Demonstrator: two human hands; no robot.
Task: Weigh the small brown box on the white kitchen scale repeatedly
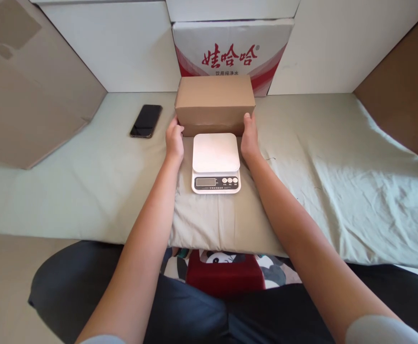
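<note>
A closed brown cardboard box [214, 93] stands behind the scale, between my two hands. My left hand [175, 139] grips the box's lower left end, its thumb on the front face. At the right end, my right hand [249, 136] holds the box with the thumb up against the front; the fingers behind are mostly hidden. Just in front of the box sits a white kitchen scale [216, 153], its platform bare. Its small display looks blank, with several round buttons to the right.
A black smartphone [146, 121] lies left of the box on the pale green cloth [316, 167]. Behind stands a white and red carton [230, 45] with Chinese lettering. Large cardboard cartons flank the left [33, 91] and right [402, 86]. A red stool [225, 277] shows below the front edge.
</note>
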